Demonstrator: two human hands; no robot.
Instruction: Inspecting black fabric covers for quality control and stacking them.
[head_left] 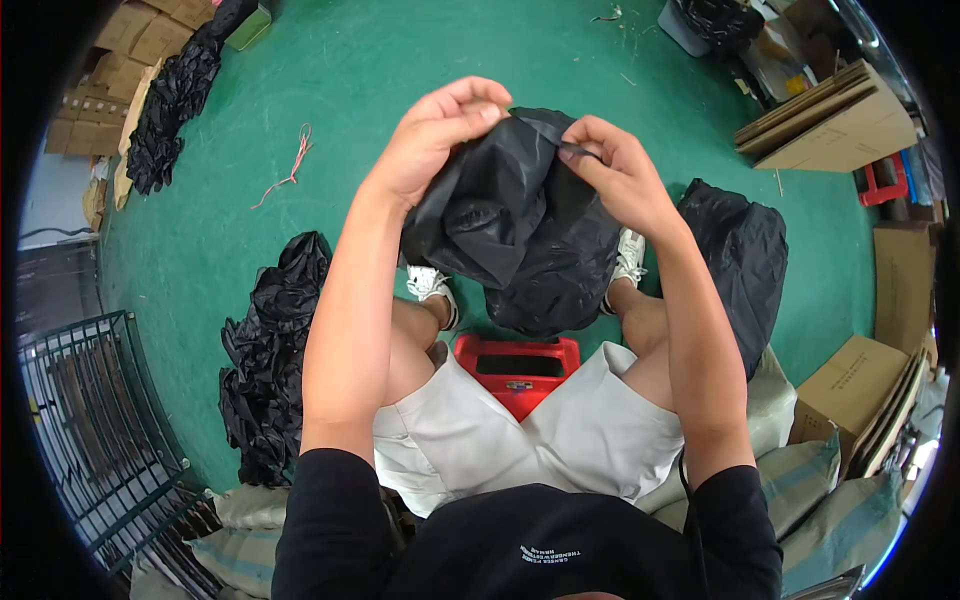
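Both hands pinch the top edge of a limp black bag held up over the knees.

The black bag [520,225] looks light, thin and floppy, probably slick film that would slide between the fingers; it sags in soft folds, so the firm place to take it seems to be the upper hem, where both hands already are. The left hand [435,135] is closed on the left corner, thumb and fingertips pressed together; the right hand [615,170] grips the hem just beside it, fingers curled over the edge. Forearms rise from the lap, elbows bent, wrists turned inward. The person sits on a red stool [517,367], above a green floor [400,60], with a pile of black bags [265,360] to the left.
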